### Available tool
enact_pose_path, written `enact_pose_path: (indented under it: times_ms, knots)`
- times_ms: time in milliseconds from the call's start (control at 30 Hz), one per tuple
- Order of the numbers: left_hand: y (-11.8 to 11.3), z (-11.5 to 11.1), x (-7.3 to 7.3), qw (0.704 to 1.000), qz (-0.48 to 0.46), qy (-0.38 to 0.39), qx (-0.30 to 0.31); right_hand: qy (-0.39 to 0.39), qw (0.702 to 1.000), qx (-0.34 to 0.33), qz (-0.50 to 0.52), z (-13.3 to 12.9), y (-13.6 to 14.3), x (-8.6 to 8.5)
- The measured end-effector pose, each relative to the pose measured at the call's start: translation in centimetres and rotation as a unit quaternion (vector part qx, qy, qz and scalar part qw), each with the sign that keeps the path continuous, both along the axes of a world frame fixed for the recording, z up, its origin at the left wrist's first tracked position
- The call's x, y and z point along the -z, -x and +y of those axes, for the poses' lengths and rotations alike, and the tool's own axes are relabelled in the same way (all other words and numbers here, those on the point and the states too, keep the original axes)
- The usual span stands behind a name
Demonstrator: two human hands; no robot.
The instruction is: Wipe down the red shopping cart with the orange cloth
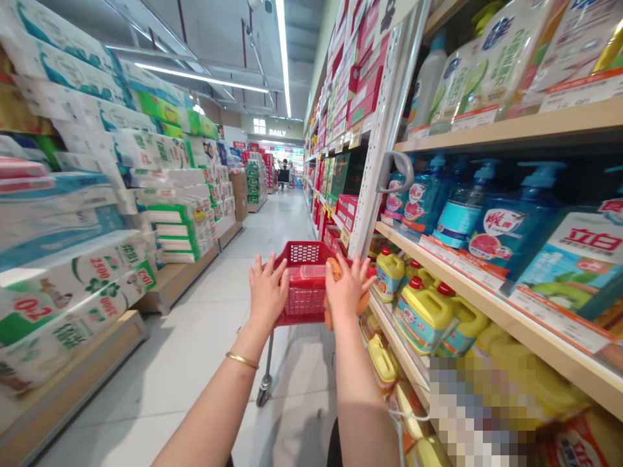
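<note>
A red shopping cart point(302, 305) stands in front of me, its mesh basket between my hands. At its left rear edge is my left hand point(267, 295), fingers stretched and spread, with a gold bangle point(242, 360) on the wrist. My right hand point(346, 292) is at the right rear edge, its fingers also spread. An orange cloth-like item point(329, 316) hangs beside and partly behind the right hand. Inside the basket lies a red package point(311, 271). The palms are hidden, so I cannot tell how firmly they rest on the cart.
Shelves on the right hold blue pump bottles point(503, 220) and yellow jugs point(421, 318). A grey hook-shaped handle point(406, 174) juts from the shelf post. Stacked tissue packs point(102, 295) line the left. The tiled aisle point(275, 224) runs ahead toward a distant person point(284, 167).
</note>
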State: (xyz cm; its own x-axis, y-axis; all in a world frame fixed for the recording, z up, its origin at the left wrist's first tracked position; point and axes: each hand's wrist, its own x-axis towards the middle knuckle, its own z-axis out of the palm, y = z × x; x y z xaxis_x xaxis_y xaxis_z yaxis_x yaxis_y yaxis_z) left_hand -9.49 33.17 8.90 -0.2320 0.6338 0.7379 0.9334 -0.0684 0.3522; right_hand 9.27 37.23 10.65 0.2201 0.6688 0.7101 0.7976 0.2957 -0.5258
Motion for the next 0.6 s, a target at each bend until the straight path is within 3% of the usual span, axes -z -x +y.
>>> enact_pose_path:
  times_ms: [100, 300, 367, 500, 600]
  knots:
    - [-0.4, -0.1, 0.0, 1.000, -0.015, -0.008, 0.020, 0.007, 0.998, 0.047, 0.031, 0.4, -0.1, 0.0]
    - [-0.4, -0.4, -0.1, 1.000, -0.001, -0.002, 0.009, -0.041, 0.979, -0.147, -0.132, -2.5, 4.6, -0.6]
    - [-0.4, -0.7, -0.2, 1.000, 0.010, 0.010, 0.009, -0.039, 0.986, -0.115, -0.112, -2.1, 3.6, -0.8]
    - [-0.7, -1.0, -0.3, 0.999, 0.022, 0.023, 0.014, 0.016, 0.998, 0.053, 0.003, 0.2, -1.0, -0.3]
    - [-0.8, -1.0, -0.1, 1.000, 0.022, 0.013, 0.004, 0.029, 0.998, 0.052, 0.010, 0.2, -1.2, 0.1]
